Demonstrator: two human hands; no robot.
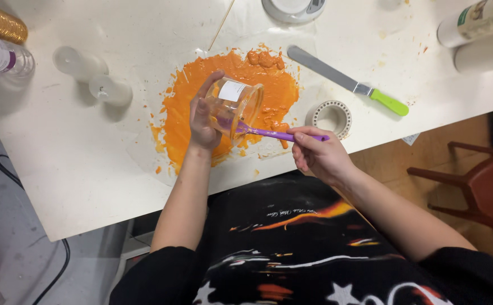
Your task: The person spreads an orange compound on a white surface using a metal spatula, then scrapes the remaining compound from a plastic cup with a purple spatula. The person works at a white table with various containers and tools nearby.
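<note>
**Kid:** When you look close by the near edge of the counter (pixel 88 186), what are the hands doing?

**Helper:** The right hand (pixel 320 155) has its fingers pinched around a purple spatula (pixel 275 134). Its tip goes into a clear cup (pixel 234 106). The left hand (pixel 202 116) wraps its fingers around that cup and tips it on its side, over the orange goo (pixel 184 113) spread on the middle of the counter.

**Kid:** Is the cup hard to hold?

**Helper:** It looks light and stiff, maybe slippery with goo. Holding it around its side seems best. It has a small white square label.

**Kid:** What's farther away?

**Helper:** A white ring (pixel 331 117), then a flat knife with a green handle (pixel 348 82). Near the far right corner lie white tubes with green on the label (pixel 475 20). At the far left sits a clear bottle with a purple label (pixel 0 56).
</note>
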